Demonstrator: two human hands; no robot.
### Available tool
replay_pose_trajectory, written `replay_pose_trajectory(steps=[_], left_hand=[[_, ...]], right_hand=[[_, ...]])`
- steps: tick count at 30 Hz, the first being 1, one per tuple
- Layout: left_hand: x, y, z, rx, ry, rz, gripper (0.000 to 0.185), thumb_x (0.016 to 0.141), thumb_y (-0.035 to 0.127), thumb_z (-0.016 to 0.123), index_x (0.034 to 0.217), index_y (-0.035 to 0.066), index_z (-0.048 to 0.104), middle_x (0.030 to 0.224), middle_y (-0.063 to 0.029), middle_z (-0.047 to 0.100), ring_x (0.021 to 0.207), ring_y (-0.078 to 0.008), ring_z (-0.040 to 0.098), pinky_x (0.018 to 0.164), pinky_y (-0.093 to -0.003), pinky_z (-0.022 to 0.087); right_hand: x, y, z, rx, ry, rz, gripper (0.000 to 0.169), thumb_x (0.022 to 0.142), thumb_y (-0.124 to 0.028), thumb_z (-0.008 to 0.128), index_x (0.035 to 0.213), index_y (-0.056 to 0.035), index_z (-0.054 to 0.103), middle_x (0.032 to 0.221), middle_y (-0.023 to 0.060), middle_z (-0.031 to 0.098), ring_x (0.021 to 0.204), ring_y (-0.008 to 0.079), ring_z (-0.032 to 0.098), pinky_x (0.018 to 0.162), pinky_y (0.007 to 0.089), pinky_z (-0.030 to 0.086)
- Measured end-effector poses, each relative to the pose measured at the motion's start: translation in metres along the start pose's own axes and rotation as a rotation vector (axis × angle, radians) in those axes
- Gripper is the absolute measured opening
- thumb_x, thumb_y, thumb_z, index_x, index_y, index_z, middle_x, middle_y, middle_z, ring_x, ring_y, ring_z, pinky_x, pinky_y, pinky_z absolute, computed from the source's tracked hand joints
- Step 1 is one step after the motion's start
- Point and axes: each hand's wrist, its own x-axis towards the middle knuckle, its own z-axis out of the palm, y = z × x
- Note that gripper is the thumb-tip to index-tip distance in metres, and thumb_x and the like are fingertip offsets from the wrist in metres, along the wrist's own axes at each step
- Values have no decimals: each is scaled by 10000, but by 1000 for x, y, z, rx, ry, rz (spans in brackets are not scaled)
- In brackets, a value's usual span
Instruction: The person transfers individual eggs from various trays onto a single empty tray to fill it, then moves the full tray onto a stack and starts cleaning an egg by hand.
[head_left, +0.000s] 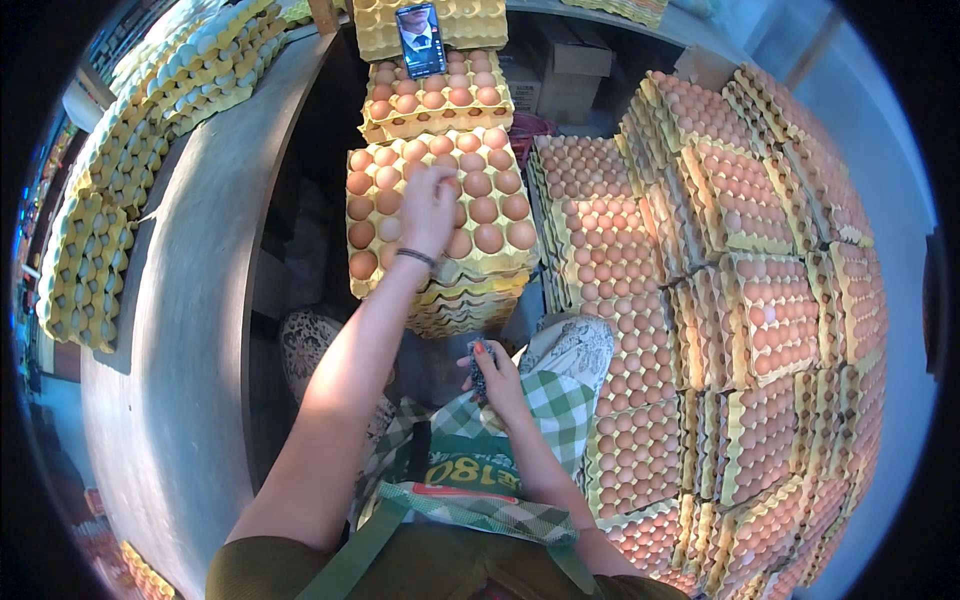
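My left hand (429, 210) reaches over the top egg tray (369, 262), a yellow pulp tray full of brown eggs on a stack of trays. Its fingers point down among the eggs near the tray's middle; whether they grip one is hidden. A dark band circles that wrist. Above my lap, my right hand (495, 375) holds a dark, mesh-like scouring pad (478, 369). One paler egg (389, 229) sits left of my left wrist. Behind this tray, more brown eggs (433, 99) fill another tray, and a smartphone (421, 41) with a lit screen leans there.
Tall stacks of egg trays (772, 315) fill the right side. On the left runs a grey counter (187, 300) bearing trays of pale eggs (112, 172). Cardboard boxes (574, 67) stand at the back. A green checked apron (555, 405) covers my lap.
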Motion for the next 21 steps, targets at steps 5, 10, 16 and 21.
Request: replay_pose_trajectory(steps=[5, 10, 16, 21], left_hand=[[11, -18, -42, -75, -104, -135, 206, 882, 72, 660, 1086, 42, 656, 976, -116, 633, 876, -238, 641, 762, -350, 535], [36, -17, -45, 136, -427, 60, 305, 844, 87, 713, 1140, 72, 642, 1017, -117, 595, 897, -255, 625, 799, -357, 531], [77, -11, -46, 406, -829, 220, 312, 805, 175, 769, 1069, 104, 619, 1022, -121, 567, 962, -296, 585, 827, -404, 498], [88, -18, -32, 478, -913, 339, 265, 827, 221, 750, 1006, 74, 620, 1041, -110, 585, 981, -285, 613, 840, -402, 515]], right_hand=[[5, -4, -6, 39, -6, 42, 409, 1046, -424, 522, 1215, -53, 552, 979, 92, 698, 648, 126, 633, 503, 242, 448], [3, -6, -4, 26, -40, 60, 408, 1045, -424, 524, 1210, -51, 551, 982, 91, 696, 658, 129, 634, 503, 243, 447], [1, 0, -7, 18, -14, 108, 401, 1050, -411, 517, 1210, -45, 543, 993, 124, 687, 650, 135, 640, 459, 242, 441], [11, 7, -9, 50, -19, 87, 337, 1044, -366, 539, 1177, -56, 537, 1017, 107, 705, 656, 128, 657, 462, 259, 457]])
